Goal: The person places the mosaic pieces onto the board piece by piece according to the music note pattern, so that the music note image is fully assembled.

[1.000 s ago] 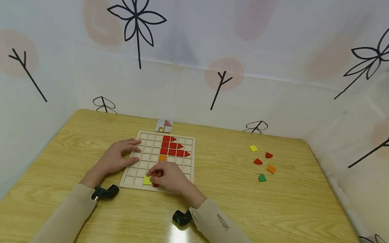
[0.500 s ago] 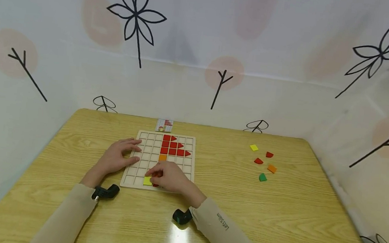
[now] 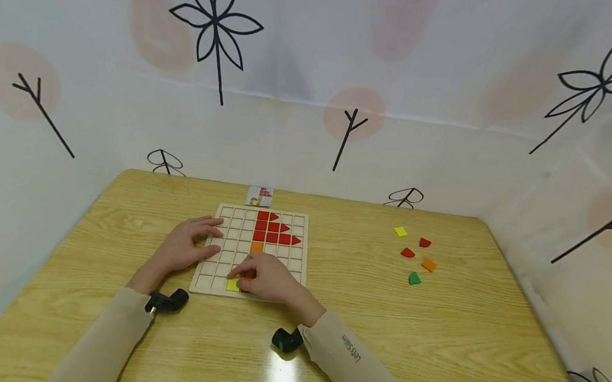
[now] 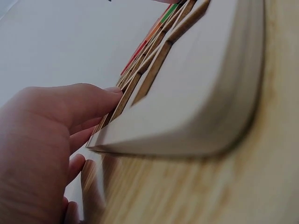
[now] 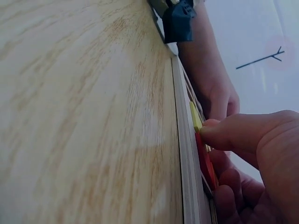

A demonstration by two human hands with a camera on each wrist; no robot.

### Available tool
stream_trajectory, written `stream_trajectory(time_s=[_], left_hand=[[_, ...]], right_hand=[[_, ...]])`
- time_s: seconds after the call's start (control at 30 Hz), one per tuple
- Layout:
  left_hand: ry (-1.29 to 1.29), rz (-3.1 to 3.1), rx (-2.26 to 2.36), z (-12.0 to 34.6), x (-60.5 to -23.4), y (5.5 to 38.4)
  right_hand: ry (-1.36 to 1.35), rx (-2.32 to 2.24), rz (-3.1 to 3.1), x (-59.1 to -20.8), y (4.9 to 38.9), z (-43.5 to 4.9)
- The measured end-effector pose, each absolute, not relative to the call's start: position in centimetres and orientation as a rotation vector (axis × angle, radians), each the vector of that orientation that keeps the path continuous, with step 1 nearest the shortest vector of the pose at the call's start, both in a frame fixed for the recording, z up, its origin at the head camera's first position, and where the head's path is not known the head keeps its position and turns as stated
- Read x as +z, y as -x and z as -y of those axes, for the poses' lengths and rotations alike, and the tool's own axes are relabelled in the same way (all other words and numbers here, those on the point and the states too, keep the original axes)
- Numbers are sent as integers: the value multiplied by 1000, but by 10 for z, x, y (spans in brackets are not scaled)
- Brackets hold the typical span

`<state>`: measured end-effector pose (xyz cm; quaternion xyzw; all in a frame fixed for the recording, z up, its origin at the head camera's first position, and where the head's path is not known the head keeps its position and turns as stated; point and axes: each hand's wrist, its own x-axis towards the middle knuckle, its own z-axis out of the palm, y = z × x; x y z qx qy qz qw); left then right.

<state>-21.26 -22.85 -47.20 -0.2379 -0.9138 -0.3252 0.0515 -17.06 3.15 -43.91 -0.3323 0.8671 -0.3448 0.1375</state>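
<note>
Presently, the yellow tile (image 3: 233,285) lies along the near edge of the grid board (image 3: 230,244); whether the right hand (image 3: 267,277) pinches it is indeterminate. Sideways thumb pressure could unseat it; the left hand (image 3: 181,246), fingers spread at the left edge, may permit slip.

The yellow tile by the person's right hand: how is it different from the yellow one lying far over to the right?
The board's yellow tile sits in the grid's nearest row; the loose yellow tile lies on the table.
The board's yellow tile lines up with the grid; the loose yellow tile is turned askew.
The right hand is at the board's yellow tile; the loose yellow tile is untouched.
Both are yellow.
</note>
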Motion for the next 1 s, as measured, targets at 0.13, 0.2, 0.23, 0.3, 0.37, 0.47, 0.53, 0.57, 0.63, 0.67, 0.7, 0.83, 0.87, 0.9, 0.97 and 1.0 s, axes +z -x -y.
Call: stream_trajectory(time_s=[0.13, 0.2, 0.23, 0.3, 0.37, 0.47, 0.53, 0.57, 0.63, 0.67, 0.7, 0.83, 0.87, 0.9, 0.97, 1.0], left_hand=[[717, 2782, -991, 229, -471, 214], [717, 2782, -991, 230, -471, 214], [717, 2782, -990, 230, -471, 214], [713, 2781, -995, 230, -471, 213], [711, 2780, -996, 230, -471, 212], [700, 2778, -1004, 230, -471, 210], [694, 2780, -997, 230, -473, 209], [693, 2777, -997, 230, -473, 209], [695, 2771, -988, 229, -474, 209], [697, 2767, -986, 229, -475, 209], [702, 2762, -986, 229, -475, 210], [713, 2754, -978, 229, -476, 211], [714, 2755, -972, 229, -477, 211], [717, 2756, -967, 228, -477, 211], [717, 2761, -955, 228, -477, 212], [714, 2765, -954, 228, -477, 212]], right_hand=[[958, -1025, -2492, -438, 173, -32], [932, -1076, -2470, -438, 175, -33], [912, -1105, -2456, -437, 175, -34], [869, -1158, -2426, -436, 177, -36], [832, -1211, -2388, -435, 178, -39], [804, -1243, -2363, -433, 181, -44], [806, -1267, -2359, -431, 184, -49], [809, -1276, -2363, -430, 185, -52], [815, -1287, -2387, -429, 189, -59], [815, -1296, -2402, -428, 191, -64], [810, -1312, -2418, -428, 194, -69], [699, -1370, -2518, -427, 204, -96], [656, -1392, -2546, -426, 207, -105], [610, -1417, -2575, -427, 211, -114], [527, -1470, -2632, -428, 217, -132], [493, -1498, -2664, -428, 220, -142]])
